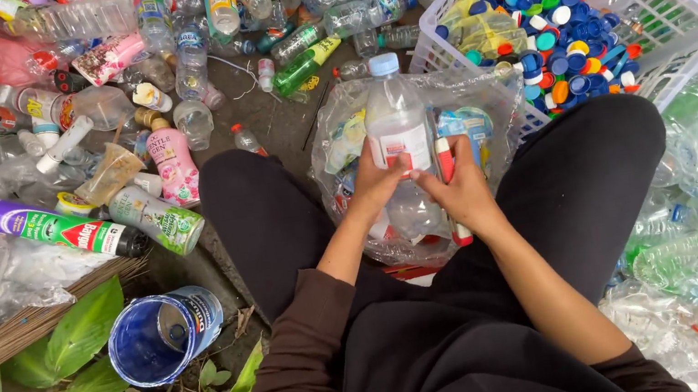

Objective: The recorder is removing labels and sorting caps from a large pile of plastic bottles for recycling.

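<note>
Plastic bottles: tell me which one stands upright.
The clear bottle with the pale blue cap, gripped by both hands, left hand and right hand. The others lie scattered on their sides.

The person wears a dark brown long-sleeved top, its soft fabric sleeves pushed up to the elbows so the forearms are bare. Plain black trousers cover both legs. The hands, left (377, 184) and right (466, 194), are bare: no gloves, rings or watch.

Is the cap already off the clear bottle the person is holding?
No, the clear bottle held by both hands still has its light blue cap on top.
</note>
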